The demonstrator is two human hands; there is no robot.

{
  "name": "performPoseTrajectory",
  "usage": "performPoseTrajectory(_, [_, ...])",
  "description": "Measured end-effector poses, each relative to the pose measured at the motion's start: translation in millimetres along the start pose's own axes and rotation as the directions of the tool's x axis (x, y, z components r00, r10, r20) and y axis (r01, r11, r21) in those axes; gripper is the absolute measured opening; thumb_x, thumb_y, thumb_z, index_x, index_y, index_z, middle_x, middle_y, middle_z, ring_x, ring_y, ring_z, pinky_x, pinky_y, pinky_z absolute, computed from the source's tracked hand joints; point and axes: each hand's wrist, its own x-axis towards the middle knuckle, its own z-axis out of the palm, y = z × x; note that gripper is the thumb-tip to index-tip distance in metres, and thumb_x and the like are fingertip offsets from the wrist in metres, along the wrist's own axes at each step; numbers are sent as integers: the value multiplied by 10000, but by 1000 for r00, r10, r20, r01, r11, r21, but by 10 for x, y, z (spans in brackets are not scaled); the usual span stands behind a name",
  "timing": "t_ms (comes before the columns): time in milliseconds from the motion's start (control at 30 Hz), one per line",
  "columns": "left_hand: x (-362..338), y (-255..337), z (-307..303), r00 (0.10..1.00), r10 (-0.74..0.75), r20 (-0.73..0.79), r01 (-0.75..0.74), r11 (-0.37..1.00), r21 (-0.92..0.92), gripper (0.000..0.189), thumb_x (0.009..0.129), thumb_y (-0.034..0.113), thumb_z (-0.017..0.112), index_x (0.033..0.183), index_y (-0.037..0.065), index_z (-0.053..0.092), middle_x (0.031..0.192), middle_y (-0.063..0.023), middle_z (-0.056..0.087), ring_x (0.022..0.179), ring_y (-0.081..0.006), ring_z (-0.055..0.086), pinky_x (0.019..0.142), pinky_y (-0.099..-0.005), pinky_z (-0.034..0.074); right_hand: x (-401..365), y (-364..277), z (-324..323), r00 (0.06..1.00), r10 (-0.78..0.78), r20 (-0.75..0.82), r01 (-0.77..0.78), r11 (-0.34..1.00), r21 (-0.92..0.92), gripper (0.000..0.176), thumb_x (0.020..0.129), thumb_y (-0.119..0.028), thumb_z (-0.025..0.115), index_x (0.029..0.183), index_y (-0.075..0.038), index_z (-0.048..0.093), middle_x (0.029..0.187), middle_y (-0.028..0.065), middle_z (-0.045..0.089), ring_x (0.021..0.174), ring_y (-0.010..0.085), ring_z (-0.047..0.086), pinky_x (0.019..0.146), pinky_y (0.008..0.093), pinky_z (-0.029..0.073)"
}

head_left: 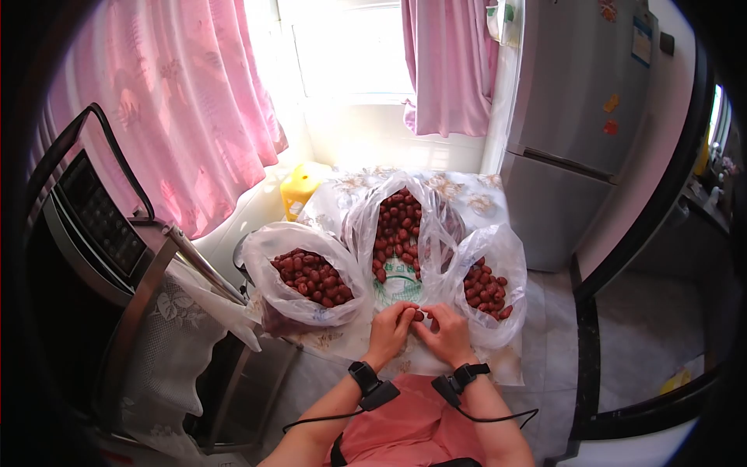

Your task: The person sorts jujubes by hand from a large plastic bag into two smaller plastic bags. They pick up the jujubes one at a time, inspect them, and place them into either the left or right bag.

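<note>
Both hands meet low in front of the middle bag. My left hand (391, 330) is closed, pinching a dark red date (419, 316) at its fingertips. My right hand (443, 335) is closed beside it, its thumb close to that date and a small dark red bit showing at its fingers, apparently also a date. Ahead of them an open plastic bag (362, 226) lies with its mouth toward me, full of red dates (401, 222). Other open bags stand on either side: the left bag (261, 253) and the right bag (510, 257), both holding dates.
A flowered cloth covers the table (478, 198) under the bags. At left stand a microwave (101, 218) and a lace-covered surface (167, 350). A yellow stool (302, 187) is behind the table. The grey fridge (564, 117) rises at right, and pink curtains (179, 101) hang by the window.
</note>
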Motion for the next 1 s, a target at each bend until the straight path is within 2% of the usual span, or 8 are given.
performPoseTrajectory(200, [19,-97,24,999,30,-11,-30,1000,-9,202,1050,135,570,1104,-18,689,919,-115,772,858,-180,741,772,-313,565,-4,6,24,1000,0,-8,0,1000,1,267,818,-206,802,1025,-79,689,845,76,647,630,238,649,584,380,524])
performPoseTrajectory(267, [18,-116,41,1000,23,-14,-24,999,-31,182,1031,152,597,1068,2,693,895,-122,773,847,-237,756,755,-339,563,-13,9,30,1000,1,-13,-2,1000,-11,258,817,-205,801,1013,-80,689,842,76,649,621,241,646,578,380,521])
performPoseTrajectory(667, [18,-48,42,997,70,-38,-69,997,33,192,1016,175,619,1018,2,703,880,-135,756,810,-275,739,734,-373,553,-10,1,39,999,-32,-29,30,998,-63,230,802,-195,799,971,-81,693,836,72,642,624,236,651,586,374,532])
performPoseTrajectory(700, [19,-64,39,997,69,-41,-68,997,30,192,1016,175,619,1018,2,703,880,-135,756,810,-275,739,734,-373,553,-6,-1,39,999,-32,-28,30,997,-67,225,802,-193,798,968,-81,694,837,71,643,626,235,652,589,372,534])
performPoseTrajectory(767, [25,-120,39,997,70,-23,-68,996,61,198,1024,162,621,1076,-8,710,910,-130,770,832,-203,750,742,-324,563,3,-1,38,999,-31,-23,29,997,-69,225,802,-191,797,968,-80,694,839,70,645,625,234,651,588,373,533])
performPoseTrajectory(800, [15,-114,44,998,64,-29,-62,996,58,198,1024,162,621,1076,-8,710,910,-130,770,832,-203,750,742,-324,563,-2,0,38,999,-26,-19,25,997,-69,225,801,-189,796,968,-79,694,842,70,647,624,233,650,588,373,532])
performPoseTrajectory(867, [11,-101,54,996,73,-59,-70,996,55,190,1011,188,630,1025,15,706,895,-137,746,829,-299,718,737,-393,542,0,-8,35,1000,-28,-11,27,997,-68,225,800,-187,796,969,-79,696,844,70,649,623,234,649,588,374,531])
performPoseTrajectory(1000, [27,-154,68,997,65,-52,-63,997,47,194,1013,199,631,1032,21,705,899,-136,743,839,-315,709,743,-403,536,4,7,33,1000,-17,-6,16,999,-41,230,799,-178,790,984,-79,696,851,72,654,628,241,647,591,375,528])
